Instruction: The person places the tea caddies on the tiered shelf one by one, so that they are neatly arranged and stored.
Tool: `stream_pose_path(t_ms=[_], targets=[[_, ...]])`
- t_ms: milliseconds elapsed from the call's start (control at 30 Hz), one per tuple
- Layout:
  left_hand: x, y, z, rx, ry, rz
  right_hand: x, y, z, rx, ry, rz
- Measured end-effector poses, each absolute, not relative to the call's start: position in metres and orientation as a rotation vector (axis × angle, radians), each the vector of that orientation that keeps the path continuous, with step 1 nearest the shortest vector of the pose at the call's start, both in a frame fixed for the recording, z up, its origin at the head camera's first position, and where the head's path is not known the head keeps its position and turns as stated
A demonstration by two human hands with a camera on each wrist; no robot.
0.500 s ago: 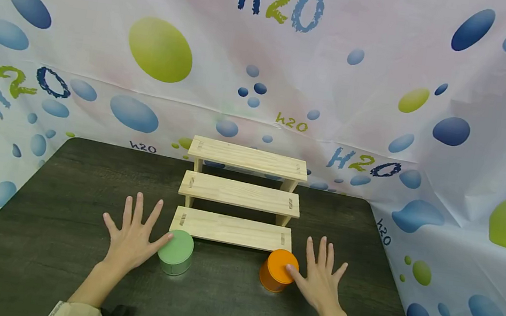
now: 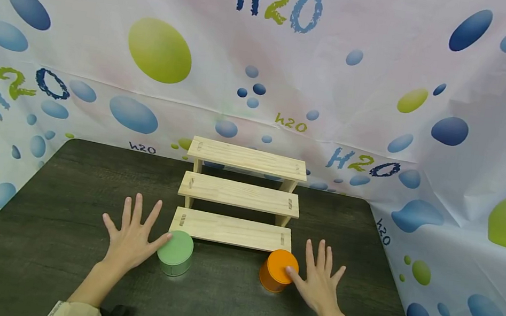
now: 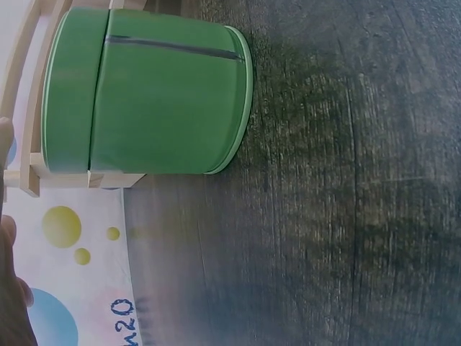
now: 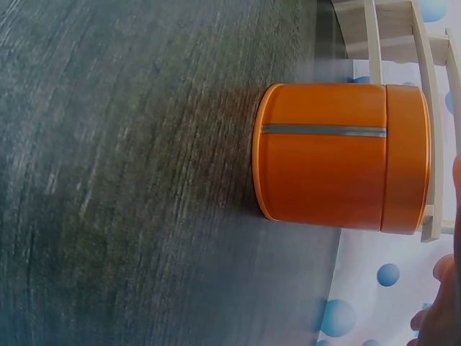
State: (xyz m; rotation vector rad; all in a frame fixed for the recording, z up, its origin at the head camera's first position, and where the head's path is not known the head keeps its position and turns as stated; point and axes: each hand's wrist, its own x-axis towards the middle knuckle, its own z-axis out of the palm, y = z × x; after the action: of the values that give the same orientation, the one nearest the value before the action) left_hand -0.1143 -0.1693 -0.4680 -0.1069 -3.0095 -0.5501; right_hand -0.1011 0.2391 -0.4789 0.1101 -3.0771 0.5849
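Two lidded cylindrical tins, both upright and well apart: one green tin (image 2: 174, 256) on the left, one orange tin (image 2: 277, 272) on the right. Each shows one dark seam down its side in the wrist views. Two bare hands, one per tin. Left hand (image 2: 132, 241) has all five fingers spread wide, thumb out at the green tin's top edge, gripping nothing. Right hand (image 2: 320, 280), same deal: five fingers splayed, thumb over the orange tin's top, no grip. Can't really tell if either thumb is touching. Just behind the tins sits one pale wooden stand (image 2: 239, 193) with three stepped shelves. It's all on one dark wood-grain table (image 2: 222, 307), with a white backdrop (image 2: 327, 82) of blue and green blobs behind.
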Motion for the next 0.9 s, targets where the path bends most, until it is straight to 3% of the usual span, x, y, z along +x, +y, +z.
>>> stream_pose_path(t_ms=[900], targets=[[-0.128, -0.18, -0.475, -0.126, -2.802, -0.759, -0.091, 0.238, -0.486, 0.108, -3.028, 0.611]])
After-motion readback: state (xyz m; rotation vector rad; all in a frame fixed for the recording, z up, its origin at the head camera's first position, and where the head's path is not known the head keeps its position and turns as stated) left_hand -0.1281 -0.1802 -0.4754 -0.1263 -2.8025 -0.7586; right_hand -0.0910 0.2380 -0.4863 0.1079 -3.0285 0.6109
